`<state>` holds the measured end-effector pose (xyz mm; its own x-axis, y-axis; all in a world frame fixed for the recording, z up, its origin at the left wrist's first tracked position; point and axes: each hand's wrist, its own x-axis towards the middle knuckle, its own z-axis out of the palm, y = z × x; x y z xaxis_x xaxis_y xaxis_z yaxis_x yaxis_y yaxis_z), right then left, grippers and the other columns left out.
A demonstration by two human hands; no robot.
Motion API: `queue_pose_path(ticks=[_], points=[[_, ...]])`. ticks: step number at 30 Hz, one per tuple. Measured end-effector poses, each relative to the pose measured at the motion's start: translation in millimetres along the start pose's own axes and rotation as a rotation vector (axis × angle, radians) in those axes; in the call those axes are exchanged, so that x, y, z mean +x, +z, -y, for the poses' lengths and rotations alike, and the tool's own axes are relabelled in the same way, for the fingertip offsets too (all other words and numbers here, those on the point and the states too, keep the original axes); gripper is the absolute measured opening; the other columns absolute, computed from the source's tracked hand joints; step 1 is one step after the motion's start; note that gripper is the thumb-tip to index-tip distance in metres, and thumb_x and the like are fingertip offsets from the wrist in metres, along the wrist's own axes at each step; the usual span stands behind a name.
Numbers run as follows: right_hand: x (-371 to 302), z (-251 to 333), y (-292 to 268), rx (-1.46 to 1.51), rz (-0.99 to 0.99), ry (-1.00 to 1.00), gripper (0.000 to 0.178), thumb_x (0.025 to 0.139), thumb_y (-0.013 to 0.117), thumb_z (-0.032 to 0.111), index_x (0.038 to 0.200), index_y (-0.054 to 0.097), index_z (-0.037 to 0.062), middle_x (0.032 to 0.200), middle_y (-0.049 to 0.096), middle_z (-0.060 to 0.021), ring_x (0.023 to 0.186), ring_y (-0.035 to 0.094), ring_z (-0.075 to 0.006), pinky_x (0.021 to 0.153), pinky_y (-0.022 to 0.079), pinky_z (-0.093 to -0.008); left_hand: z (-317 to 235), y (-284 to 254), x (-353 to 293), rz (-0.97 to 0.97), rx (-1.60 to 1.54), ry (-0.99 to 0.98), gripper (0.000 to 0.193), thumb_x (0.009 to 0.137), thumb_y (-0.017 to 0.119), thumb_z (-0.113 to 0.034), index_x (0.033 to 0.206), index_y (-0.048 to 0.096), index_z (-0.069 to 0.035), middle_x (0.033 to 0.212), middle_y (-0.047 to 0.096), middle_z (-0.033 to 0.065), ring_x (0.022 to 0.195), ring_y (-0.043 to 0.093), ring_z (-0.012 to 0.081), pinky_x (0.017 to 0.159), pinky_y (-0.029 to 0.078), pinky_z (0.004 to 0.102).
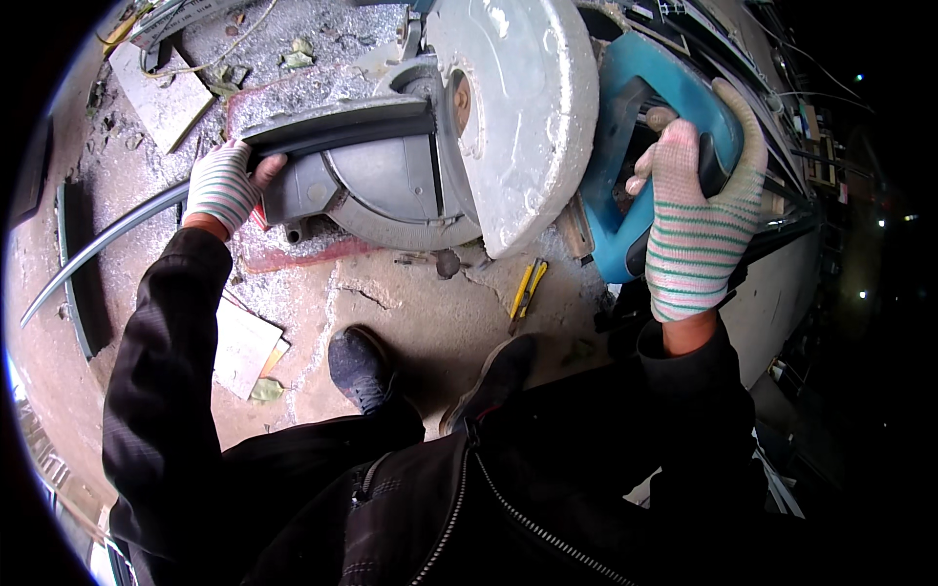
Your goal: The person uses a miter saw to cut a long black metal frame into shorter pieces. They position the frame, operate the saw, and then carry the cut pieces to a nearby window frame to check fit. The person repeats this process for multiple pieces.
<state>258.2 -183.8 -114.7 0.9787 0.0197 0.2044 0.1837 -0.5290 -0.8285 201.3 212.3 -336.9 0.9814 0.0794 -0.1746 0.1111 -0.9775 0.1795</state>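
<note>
A mitre saw with a grey metal base (386, 186) and a cloudy blade guard (537, 107) stands on the floor before me. My left hand (225, 186), in a striped knit glove, grips a long dark grey profile strip (107, 246) at the left end of the saw base. The strip sticks out to the left and seems to run along the dark fence toward the guard. My right hand (699, 215), gloved alike, is wrapped round the saw's teal handle (622, 107). Its fingertips show through the handle opening. The guard hides most of the blade.
Silvery shavings (210, 73) cover the floor around the saw. A yellow utility knife (529, 289) lies near my shoes (360, 366). Pale boards (161, 96) and a dark bar (83, 269) lie to the left. Stacked metal profiles (772, 127) are at the right.
</note>
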Motion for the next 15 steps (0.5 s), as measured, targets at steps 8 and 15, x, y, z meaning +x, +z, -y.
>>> queue_pose_path(ticks=[8,15], points=[[0.0,-3.9,-0.6,-0.006,-0.004,-0.025,0.057,0.099,0.069,0.024,0.147,0.043,0.0081,0.073,0.064,-0.0067,0.061,0.064,-0.0136,0.063,0.06,-0.0292,3.2,4.1,0.2,-0.029,0.003,0.029,0.057,0.094,0.065,-0.056,0.102,0.071,-0.001,0.095,0.071,0.0225,0.092,0.069,0.0422,0.083,0.054,0.0462],[-0.4,-3.6,-0.7,0.001,0.002,-0.017,0.059,0.099,0.069,0.025,0.148,0.041,0.008,0.074,0.064,-0.0071,0.061,0.064,-0.014,0.063,0.06,-0.0293,-0.3,0.1,-0.6,-0.012,0.009,0.013,0.056,0.094,0.065,-0.056,0.101,0.07,0.0,0.096,0.071,0.0236,0.092,0.069,0.0415,0.084,0.054,0.0465]])
